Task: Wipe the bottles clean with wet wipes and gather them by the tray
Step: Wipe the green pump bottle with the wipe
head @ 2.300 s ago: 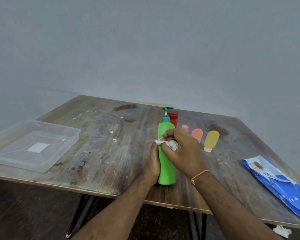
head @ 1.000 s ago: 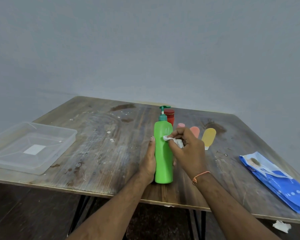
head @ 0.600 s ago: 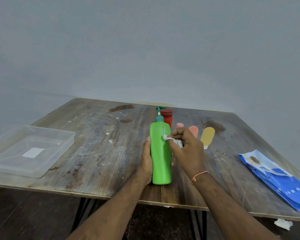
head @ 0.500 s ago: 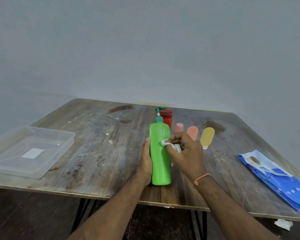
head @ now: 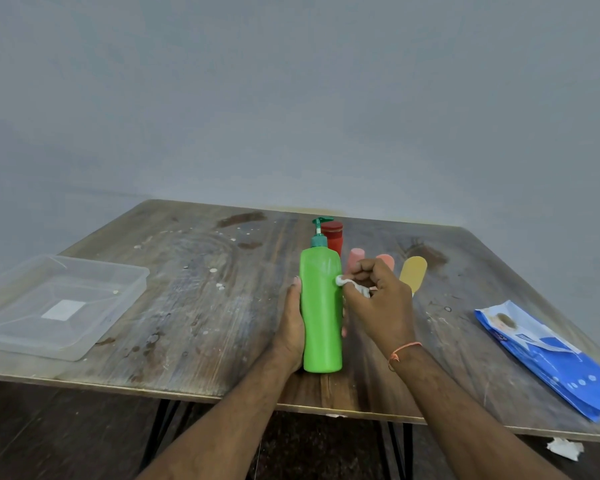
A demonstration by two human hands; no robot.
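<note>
The right hand [head: 378, 299] has slid a little lower down the green pump bottle [head: 321, 313] than half a second ago, so the crumpled white wet wipe [head: 349, 285] now presses on the bottle's right shoulder, below where it was rubbing before. The fingers are curled tight around the wipe, pinching it against the plastic. The left hand [head: 291, 327] has not shifted: it wraps the bottle's left side from behind, thumb lying up along the body, fingertips just peeking out on the far right edge, steadying it upright near the front edge of the wooden table [head: 194, 306].

Behind the bottle stands a red jar [head: 333, 237], partly hidden by the pump head. To its right are a pink squeeze tube [head: 355, 259], an orange squeeze tube [head: 386, 260] mostly covered by the right hand's knuckles, and a yellow squeeze tube [head: 413, 273], all close together in a row as before.

The clear plastic tray [head: 125, 306] sits at the table's left edge, well apart from the bottles; nothing lies in it apart from a pale rectangular label showing at its bottom. A blue wet wipes pack [head: 555, 362] lies flat at the right edge, its flap lifted. A scrap of white tissue [head: 565, 448] lies on the floor below that corner.
</note>
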